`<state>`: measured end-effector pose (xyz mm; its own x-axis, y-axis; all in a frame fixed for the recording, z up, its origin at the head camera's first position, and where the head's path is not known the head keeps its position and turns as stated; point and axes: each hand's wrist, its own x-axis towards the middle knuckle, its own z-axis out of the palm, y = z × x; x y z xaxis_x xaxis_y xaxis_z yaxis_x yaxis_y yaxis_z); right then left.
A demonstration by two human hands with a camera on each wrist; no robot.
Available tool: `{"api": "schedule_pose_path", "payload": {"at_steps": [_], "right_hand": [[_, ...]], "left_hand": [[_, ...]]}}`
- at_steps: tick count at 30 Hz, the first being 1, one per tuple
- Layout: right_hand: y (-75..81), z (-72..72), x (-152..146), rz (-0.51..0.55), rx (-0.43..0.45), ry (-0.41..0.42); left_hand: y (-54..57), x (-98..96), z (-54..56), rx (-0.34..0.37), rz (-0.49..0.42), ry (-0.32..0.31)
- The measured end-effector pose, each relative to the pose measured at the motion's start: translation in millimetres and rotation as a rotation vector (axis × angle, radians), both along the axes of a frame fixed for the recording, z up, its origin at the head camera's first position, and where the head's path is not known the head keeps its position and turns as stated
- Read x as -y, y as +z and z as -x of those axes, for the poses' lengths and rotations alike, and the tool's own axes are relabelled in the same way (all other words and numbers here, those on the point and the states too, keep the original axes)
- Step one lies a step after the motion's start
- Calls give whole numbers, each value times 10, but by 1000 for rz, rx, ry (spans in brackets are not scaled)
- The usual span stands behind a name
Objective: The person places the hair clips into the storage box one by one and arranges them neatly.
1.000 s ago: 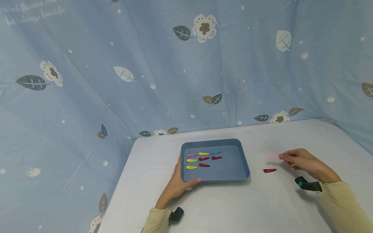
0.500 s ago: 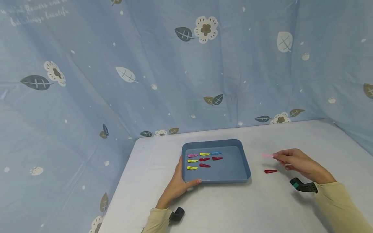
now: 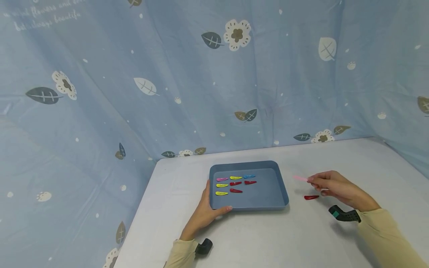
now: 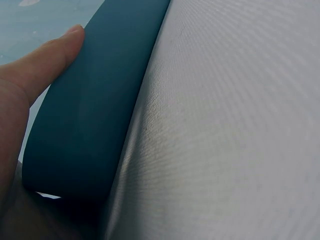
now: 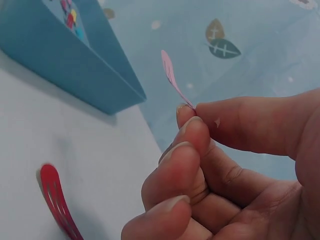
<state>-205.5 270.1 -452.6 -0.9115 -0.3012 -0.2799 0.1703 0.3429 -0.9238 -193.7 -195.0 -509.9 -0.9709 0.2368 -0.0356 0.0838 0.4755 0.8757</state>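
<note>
A blue-grey tray point(image 3: 264, 197) stands on the white-covered table, with pink, yellow, blue and red snap hair clips lying in short rows in its left part. My left hand point(image 3: 202, 213) rests against the tray's near left corner, fingers along the left wall. Its thumb point(image 4: 60, 52) lies straight along the front wall, at the rim. My right hand point(image 3: 338, 188) pinches the narrow end of a pale pink snap hair clip point(image 5: 168, 67) between thumb and forefinger, above the table right of the tray. Below it, a red snap hair clip point(image 3: 311, 197) lies on the table.
A blue cloth point(image 3: 174, 67) printed with leaves and flowers hangs behind and to the left of the table point(image 3: 261, 242). Each wrist wears a black camera mount, the right one point(image 3: 343, 214) low over the tabletop.
My right hand has moved left toward the tray, carrying the pink hair clip. My left hand, the tray and the clips in it keep their places.
</note>
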Motion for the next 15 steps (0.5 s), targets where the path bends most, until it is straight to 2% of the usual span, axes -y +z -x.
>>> {"api": "schedule_pose_path", "payload": {"at_steps": [15], "right_hand": [[104,25,308,73,5,6]], "left_hand": [[25,-7,-32,5,-1,3]]}}
